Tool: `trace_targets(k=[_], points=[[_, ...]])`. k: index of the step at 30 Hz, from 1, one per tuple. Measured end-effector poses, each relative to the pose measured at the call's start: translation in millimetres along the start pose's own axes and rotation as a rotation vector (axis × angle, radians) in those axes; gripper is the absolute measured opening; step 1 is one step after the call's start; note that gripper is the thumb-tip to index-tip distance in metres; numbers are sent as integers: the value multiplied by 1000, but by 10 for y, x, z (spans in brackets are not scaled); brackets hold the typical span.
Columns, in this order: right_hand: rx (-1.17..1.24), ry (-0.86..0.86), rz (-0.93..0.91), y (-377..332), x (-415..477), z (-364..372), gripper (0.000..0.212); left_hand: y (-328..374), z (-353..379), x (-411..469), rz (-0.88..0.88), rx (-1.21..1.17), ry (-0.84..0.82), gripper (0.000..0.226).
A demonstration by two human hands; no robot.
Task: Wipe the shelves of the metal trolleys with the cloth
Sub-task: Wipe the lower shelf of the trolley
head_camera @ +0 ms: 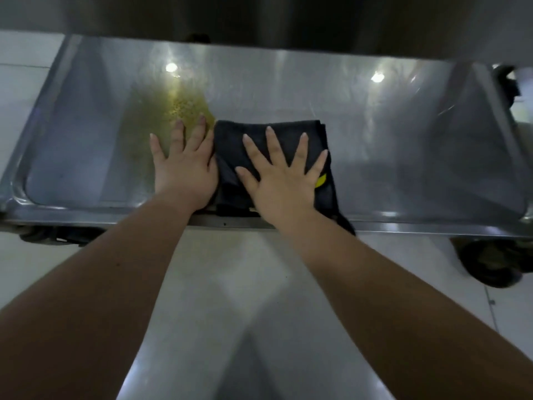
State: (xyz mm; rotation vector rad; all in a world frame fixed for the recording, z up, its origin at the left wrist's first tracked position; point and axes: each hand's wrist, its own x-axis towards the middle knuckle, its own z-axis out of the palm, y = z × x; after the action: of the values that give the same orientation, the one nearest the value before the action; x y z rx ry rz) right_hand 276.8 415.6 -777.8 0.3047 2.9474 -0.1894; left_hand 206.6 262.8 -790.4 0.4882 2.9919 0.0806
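Cloth (245, 145) | dark, folded, yellow tag | flat on steel shelf (375, 125)

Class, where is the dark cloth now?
Head view: the dark cloth lies centre-front on the trolley shelf, under the right hand, right of the left hand.

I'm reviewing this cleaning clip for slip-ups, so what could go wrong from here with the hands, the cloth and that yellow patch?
1. The bare left hand lies flat on the trolley shelf with its fingertips at the yellowish stain, so it may pick up and spread the residue.
2. The dark cloth under the flat right hand hangs over the shelf's front edge and might slide off.
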Motion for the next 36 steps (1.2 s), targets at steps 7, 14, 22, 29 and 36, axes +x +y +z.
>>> trace_targets(k=[7, 14, 22, 29, 36], points=[[-11, -4, 313, 1576, -256, -177, 60, 96, -22, -90, -17, -28, -20, 56], [-56, -5, 264, 831, -294, -89, 61, 84, -44, -177, -23, -32, -57, 55], [259, -38, 77, 110, -195, -247, 56, 237, -264, -235, -11, -276, 104, 52], [425, 71, 122, 812, -288, -105, 54, 1144, -52, -348, 134, -41, -75, 68], [24, -62, 85, 771, -231, -26, 62, -41, -110, -176, -37, 36, -55, 75]])
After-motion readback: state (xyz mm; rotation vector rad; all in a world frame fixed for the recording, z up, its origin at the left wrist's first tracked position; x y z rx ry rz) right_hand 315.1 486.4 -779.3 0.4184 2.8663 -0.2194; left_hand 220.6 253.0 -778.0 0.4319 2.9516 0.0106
